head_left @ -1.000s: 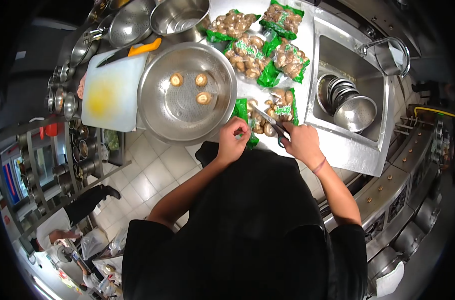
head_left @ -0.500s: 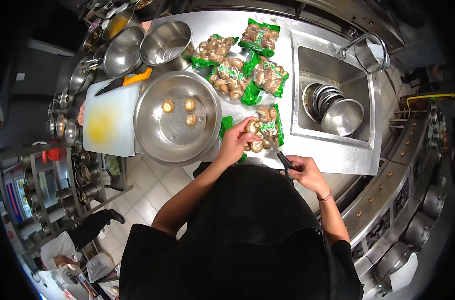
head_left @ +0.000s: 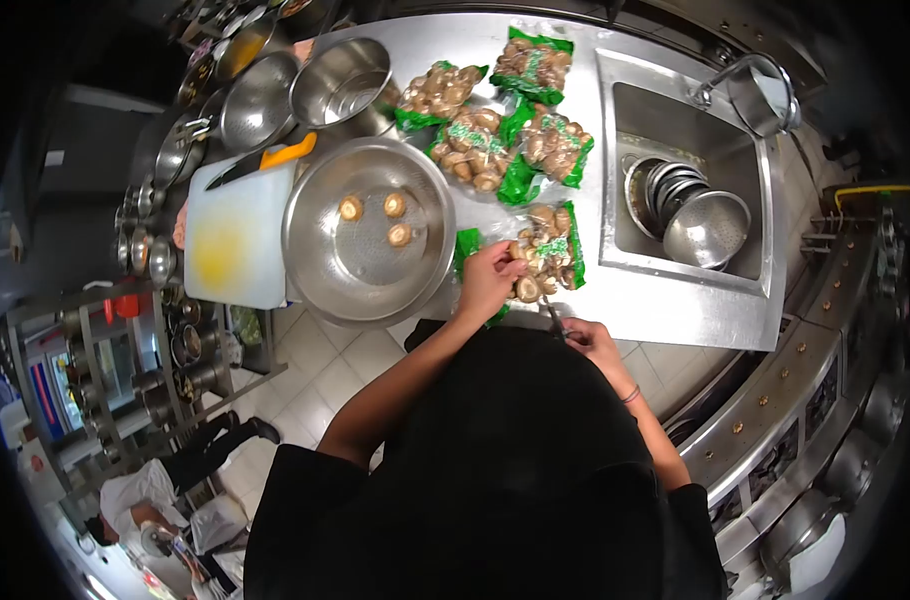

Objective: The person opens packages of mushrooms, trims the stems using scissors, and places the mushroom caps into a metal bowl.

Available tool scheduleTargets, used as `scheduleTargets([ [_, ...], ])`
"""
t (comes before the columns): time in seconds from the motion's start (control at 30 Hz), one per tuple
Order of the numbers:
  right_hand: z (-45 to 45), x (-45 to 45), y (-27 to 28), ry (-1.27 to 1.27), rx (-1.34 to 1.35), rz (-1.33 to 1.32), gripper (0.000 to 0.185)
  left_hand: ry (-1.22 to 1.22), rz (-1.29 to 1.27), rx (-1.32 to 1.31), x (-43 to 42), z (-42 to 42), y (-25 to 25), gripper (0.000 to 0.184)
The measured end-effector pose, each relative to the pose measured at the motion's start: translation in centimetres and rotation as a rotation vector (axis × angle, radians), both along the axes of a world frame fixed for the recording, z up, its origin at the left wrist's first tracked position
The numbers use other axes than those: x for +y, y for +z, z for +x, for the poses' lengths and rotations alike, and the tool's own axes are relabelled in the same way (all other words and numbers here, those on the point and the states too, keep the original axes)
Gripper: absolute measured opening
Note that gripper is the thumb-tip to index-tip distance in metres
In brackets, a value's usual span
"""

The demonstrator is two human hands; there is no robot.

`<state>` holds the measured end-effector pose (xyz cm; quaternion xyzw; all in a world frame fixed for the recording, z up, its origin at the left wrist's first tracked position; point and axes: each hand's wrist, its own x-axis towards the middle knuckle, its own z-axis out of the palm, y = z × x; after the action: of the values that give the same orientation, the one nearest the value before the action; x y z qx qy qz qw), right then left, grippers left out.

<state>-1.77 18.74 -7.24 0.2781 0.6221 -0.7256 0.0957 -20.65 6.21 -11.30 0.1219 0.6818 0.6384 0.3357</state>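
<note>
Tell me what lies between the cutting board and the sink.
The head view shows the wide steel bowl holding three mushrooms, then the left hand and bags of mushrooms.

Mushrooms (head_left: pixel 527 289) tan-brown; bag (head_left: pixel 576 245) green-edged; knife handle (head_left: pixel 289 152) orange; board (head_left: pixel 259 235) white, yellow-smudged.

Brown mushrooms (head_left: pixel 550 255) in green-edged bag (head_left: pixel 577 250)

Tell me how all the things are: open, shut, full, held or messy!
Nearest mushroom bag, looks open
Other four mushroom bags, full, look closed
Big metal bowl, three mushrooms inside
Scissors, held in right hand, blades unclear
Left hand, pinching a mushroom
Cutting board, yellow-stained
Knife, lying on the board
Sink, holding metal bowls
</note>
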Motion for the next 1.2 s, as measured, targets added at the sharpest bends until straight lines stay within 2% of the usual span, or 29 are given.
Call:
scheduleTargets([
  [0.07,0.5,0.4,0.2,0.0,0.009,-0.092,0.021,-0.004,-0.056,0.102,-0.4,0.1,0.1,0.03],
  [0.13,1.4,2.0,0.2,0.05,-0.026,-0.152,0.021,-0.043,-0.116,0.156,-1.1,-0.5,3.7,0.033],
  [0.2,1.7,3.4,1.2,0.072,-0.054,-0.215,0.022,0.054,-0.157,0.476,-3.6,-2.1,8.7,0.041],
  [0.23,1.9,3.8,1.8,0.065,-0.071,-0.249,0.023,0.116,-0.193,0.551,-5.2,-3.6,10.1,0.044],
  [0.27,1.9,4.1,1.5,0.063,-0.052,-0.263,0.024,0.178,-0.225,0.625,-7.0,-5.4,10.8,0.046],
  [0.33,1.3,4.4,2.1,0.061,-0.052,-0.28,0.025,0.155,-0.536,0.997,-10.4,-8.9,9.4,0.046],
  [0.43,0.0,4.2,2.9,0.039,-0.035,-0.329,0.032,0.062,-0.384,1.114,-8.2,-7.6,12.1,0.04],
  [0.47,-0.3,4.1,3.1,0.01,0.024,-0.387,0.03,-0.138,-0.257,1.0,-6.5,-6.4,13.0,0.037],
  [0.53,-0.9,4.1,3.1,-0.024,0.142,-0.465,0.029,-0.426,-0.097,0.793,-2.6,-3.8,11.7,0.033],
  [0.6,-1.5,3.9,3.5,-0.06,0.155,-0.436,0.029,-0.674,-0.314,0.802,0.8,-3.0,8.5,0.038],
  [0.63,-1.6,3.8,3.7,-0.085,0.164,-0.404,0.029,-0.682,-0.31,0.795,1.4,-3.3,7.4,0.038],
  [0.7,-1.3,4.0,3.9,-0.105,0.186,-0.407,0.027,-0.883,-0.783,0.811,2.4,-3.7,5.6,0.037],
  [0.73,-1.2,4.0,3.9,-0.072,0.163,-0.324,0.026,-0.894,-0.782,0.811,2.4,-3.8,4.6,0.037],
  [0.83,-0.8,3.3,3.6,-0.045,0.118,-0.232,0.024,-0.847,-0.731,0.847,1.1,-4.6,3.5,0.037],
  [0.9,-0.6,2.4,3.6,-0.073,0.045,-0.152,0.025,-0.785,-0.675,0.684,1.1,-5.2,3.7,0.036],
  [0.93,-0.6,2.2,3.8,-0.09,0.048,-0.152,0.025,-0.8,-0.671,0.693,0.9,-5.4,3.8,0.036],
  [1.0,-0.8,1.9,4.6,-0.024,0.028,0.128,0.035,-0.47,-0.423,0.439,0.4,-5.5,3.9,0.031],
  [1.03,-0.8,1.7,4.8,0.01,0.012,0.266,0.04,-0.491,-0.417,0.448,0.4,-5.2,4.2,0.031],
  [1.1,-1.0,1.6,4.4,-0.005,-0.022,0.299,0.048,-0.203,-0.068,-0.018,0.1,-4.8,4.7,0.038],
  [1.13,-0.9,1.7,4.0,0.011,-0.008,0.332,0.048,-0.201,0.038,-0.131,-0.2,-4.9,4.5,0.041],
  [1.17,-1.0,1.7,3.6,0.034,0.007,0.365,0.048,-0.195,0.041,-0.124,-0.2,-4.8,4.5,0.041],
  [1.2,-1.1,1.6,3.6,0.023,0.007,0.346,0.047,-0.102,0.143,-0.244,-0.3,-4.4,4.4,0.043],
])
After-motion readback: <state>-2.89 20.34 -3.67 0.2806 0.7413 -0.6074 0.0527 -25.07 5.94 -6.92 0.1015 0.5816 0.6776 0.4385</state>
